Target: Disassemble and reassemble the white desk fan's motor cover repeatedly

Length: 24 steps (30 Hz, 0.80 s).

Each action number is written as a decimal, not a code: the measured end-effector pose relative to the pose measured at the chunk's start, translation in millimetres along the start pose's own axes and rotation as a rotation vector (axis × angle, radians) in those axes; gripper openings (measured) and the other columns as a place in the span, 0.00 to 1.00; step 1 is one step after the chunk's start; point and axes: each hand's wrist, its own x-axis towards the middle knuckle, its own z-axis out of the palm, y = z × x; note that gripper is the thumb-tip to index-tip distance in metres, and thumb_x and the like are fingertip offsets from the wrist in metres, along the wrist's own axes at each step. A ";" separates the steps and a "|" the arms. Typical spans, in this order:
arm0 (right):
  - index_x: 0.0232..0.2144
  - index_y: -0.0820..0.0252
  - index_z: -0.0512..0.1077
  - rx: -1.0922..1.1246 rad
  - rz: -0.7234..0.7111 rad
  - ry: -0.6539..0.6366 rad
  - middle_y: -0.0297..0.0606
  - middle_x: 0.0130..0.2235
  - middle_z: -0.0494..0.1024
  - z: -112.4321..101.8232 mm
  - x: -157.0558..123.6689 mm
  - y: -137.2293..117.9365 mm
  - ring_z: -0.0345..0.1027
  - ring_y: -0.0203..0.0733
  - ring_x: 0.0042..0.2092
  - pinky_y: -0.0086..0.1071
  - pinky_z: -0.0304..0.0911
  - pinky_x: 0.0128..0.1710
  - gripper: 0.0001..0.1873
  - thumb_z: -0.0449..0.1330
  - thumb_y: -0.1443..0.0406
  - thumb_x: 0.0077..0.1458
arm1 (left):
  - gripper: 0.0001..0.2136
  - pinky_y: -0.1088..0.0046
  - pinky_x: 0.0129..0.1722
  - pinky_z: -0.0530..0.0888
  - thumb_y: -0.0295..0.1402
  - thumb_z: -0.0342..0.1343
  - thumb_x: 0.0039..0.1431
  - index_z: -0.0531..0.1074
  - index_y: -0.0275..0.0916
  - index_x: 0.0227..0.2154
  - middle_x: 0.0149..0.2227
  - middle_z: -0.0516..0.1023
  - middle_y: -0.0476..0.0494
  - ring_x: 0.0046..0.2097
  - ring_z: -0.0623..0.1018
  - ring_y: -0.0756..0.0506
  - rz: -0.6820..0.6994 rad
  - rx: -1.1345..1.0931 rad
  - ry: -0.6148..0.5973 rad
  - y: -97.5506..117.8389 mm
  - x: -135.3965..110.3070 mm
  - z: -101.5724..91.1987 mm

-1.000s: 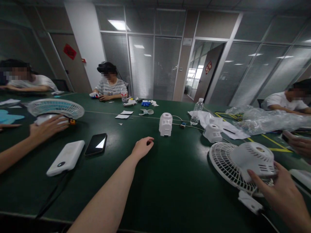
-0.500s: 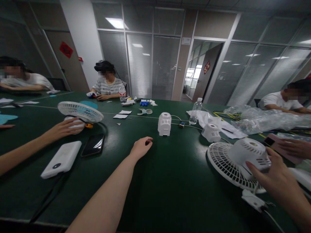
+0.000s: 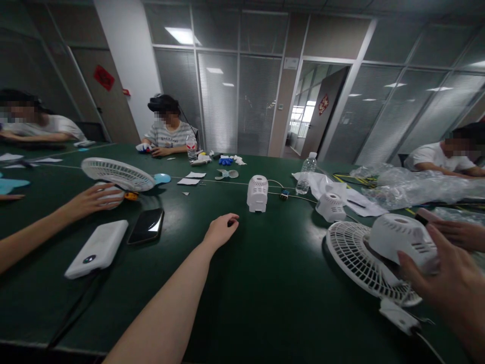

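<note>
Toward the near edge of the green table (image 3: 284, 288), on the right, a white fan (image 3: 352, 258) lay with its grille against the surface and its motor housing (image 3: 401, 237) uppermost. The wearer's right hand (image 3: 443, 273), slightly blurred, was clamped on that housing, thumb on the near side. By the grille's rim, closer to the near edge, sat a small white plastic block (image 3: 399, 316) with a cable.

Well apart from it, the left hand (image 3: 222, 230) rested on the surface in a loose fist, thumb close to the forefinger; whether anything lay inside the curl could not be told. Just beyond, toward the far edge, a second white motor housing (image 3: 257, 194) stood upright.

Left of the forearm, a black smartphone (image 3: 146, 226) and a white power bank (image 3: 97, 248) lay side by side. Farther from the near edge, a co-worker's hand (image 3: 93, 197) was on another, tilted fan (image 3: 117, 174).
</note>
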 end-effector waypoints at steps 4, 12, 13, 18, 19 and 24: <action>0.66 0.52 0.45 -0.106 -0.083 0.021 0.56 0.56 0.67 -11.6 15.1 -11.5 0.64 0.66 0.55 0.54 0.63 0.47 0.39 0.48 0.48 0.57 | 0.15 0.65 0.51 0.72 0.38 0.52 0.59 0.72 0.46 0.48 0.47 0.78 0.46 0.48 0.77 0.43 -0.004 -0.001 -0.001 -0.6 0.6 0.5; 0.62 0.61 0.54 0.047 0.014 0.058 0.58 0.56 0.67 2.6 99.7 -62.6 0.62 0.62 0.57 0.50 0.57 0.51 0.35 0.53 0.51 0.57 | 0.15 0.66 0.49 0.72 0.38 0.53 0.59 0.72 0.46 0.48 0.48 0.78 0.46 0.49 0.77 0.43 -0.006 -0.006 -0.005 1.0 -1.0 -2.2; 0.62 0.63 0.53 0.136 0.048 0.020 0.58 0.57 0.65 12.1 112.1 -70.2 0.61 0.61 0.57 0.48 0.56 0.51 0.37 0.56 0.53 0.56 | 0.15 0.66 0.49 0.72 0.38 0.53 0.59 0.72 0.46 0.48 0.48 0.78 0.46 0.49 0.77 0.43 -0.007 -0.007 -0.004 1.0 -1.0 -2.2; 0.62 0.68 0.47 0.400 0.293 -0.075 0.62 0.60 0.57 73.0 151.7 -103.9 0.54 0.56 0.59 0.43 0.51 0.53 0.41 0.56 0.54 0.55 | 0.15 0.67 0.48 0.72 0.38 0.52 0.60 0.71 0.47 0.49 0.48 0.78 0.46 0.49 0.77 0.44 -0.015 -0.014 -0.007 1.3 -1.4 -3.6; 0.62 0.71 0.46 0.401 0.323 -0.079 0.65 0.60 0.56 85.1 154.4 -108.0 0.52 0.57 0.60 0.43 0.50 0.54 0.40 0.54 0.54 0.55 | 0.15 0.67 0.48 0.73 0.38 0.52 0.60 0.71 0.47 0.49 0.48 0.78 0.46 0.49 0.77 0.44 -0.018 -0.014 -0.009 1.5 -1.6 -4.1; 0.60 0.74 0.47 0.371 0.489 -0.114 0.68 0.58 0.56 132.0 151.0 -115.3 0.49 0.60 0.60 0.49 0.48 0.55 0.36 0.52 0.59 0.55 | 0.14 0.67 0.48 0.72 0.38 0.53 0.60 0.71 0.47 0.49 0.48 0.78 0.46 0.49 0.77 0.43 -0.027 -0.004 -0.012 3.1 -1.1 -5.1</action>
